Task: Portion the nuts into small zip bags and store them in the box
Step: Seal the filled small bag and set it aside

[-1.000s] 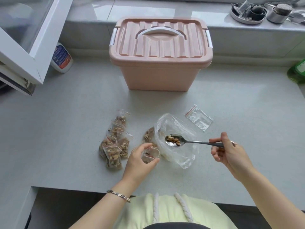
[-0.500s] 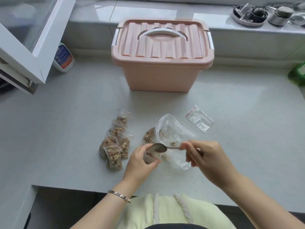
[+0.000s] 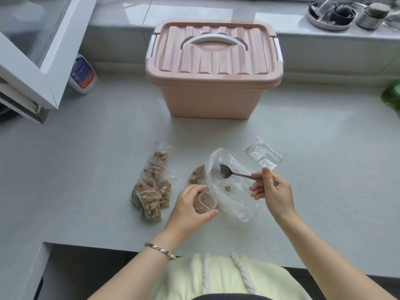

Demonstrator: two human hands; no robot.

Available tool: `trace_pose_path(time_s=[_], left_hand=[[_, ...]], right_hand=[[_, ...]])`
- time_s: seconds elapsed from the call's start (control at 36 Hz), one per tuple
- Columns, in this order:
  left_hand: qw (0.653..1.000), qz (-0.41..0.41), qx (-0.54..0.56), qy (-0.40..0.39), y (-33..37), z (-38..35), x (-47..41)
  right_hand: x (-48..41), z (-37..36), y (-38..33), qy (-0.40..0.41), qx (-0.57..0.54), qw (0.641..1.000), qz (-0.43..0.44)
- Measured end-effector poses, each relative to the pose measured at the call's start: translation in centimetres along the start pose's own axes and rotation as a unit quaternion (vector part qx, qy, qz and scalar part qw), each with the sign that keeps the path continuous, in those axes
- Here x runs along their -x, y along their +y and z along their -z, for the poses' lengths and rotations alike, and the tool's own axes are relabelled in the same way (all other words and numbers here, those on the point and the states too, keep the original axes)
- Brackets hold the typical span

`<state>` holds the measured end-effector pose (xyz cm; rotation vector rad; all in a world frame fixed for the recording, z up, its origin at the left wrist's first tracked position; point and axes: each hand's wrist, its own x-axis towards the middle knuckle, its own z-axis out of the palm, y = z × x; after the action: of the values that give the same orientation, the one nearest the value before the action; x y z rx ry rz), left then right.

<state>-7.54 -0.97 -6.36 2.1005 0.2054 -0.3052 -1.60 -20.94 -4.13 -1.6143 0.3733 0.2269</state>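
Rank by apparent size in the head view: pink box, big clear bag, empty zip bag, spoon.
1. pink box
2. big clear bag
3. empty zip bag and spoon: too alike to rank; right hand hides part of the handle.

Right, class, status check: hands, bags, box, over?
Left hand holds small zip bag open. Right hand grips empty spoon inside big nut bag. Box lid on: must open before storing.
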Motion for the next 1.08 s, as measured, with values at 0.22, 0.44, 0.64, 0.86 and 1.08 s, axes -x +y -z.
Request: trace_pose_path(time_s=[0.22, 0.44, 0.64, 0.86, 1.08], left_hand=[[0.991, 0.107, 0.065, 0.056, 0.1, 0.9, -2.7], [0.980, 0.175, 0.090, 0.028, 0.7, 0.2, -6.4], [0.982, 0.164, 0.085, 0.031, 1.4, -0.5, -7.2], [0.984, 0.137, 0.027, 0.109, 0.8, -0.4, -7.7], [0.985, 0.137, 0.067, 0.086, 1.5, -0.5, -7.3]], right_hand=[[-0.3, -1.1, 0.6, -0.011, 0.002, 1.000, 0.000], [-0.9, -1.4, 1.3, -0.037, -0.026, 0.997, -0.062], [-1.4, -0.8, 1.7, -0.033, -0.069, 0.988, -0.134], [-1.5, 0.7, 2.7, -0.024, -0.115, 0.974, -0.192], [-1.8, 0.8, 2.5, -0.033, -0.114, 0.976, -0.183]])
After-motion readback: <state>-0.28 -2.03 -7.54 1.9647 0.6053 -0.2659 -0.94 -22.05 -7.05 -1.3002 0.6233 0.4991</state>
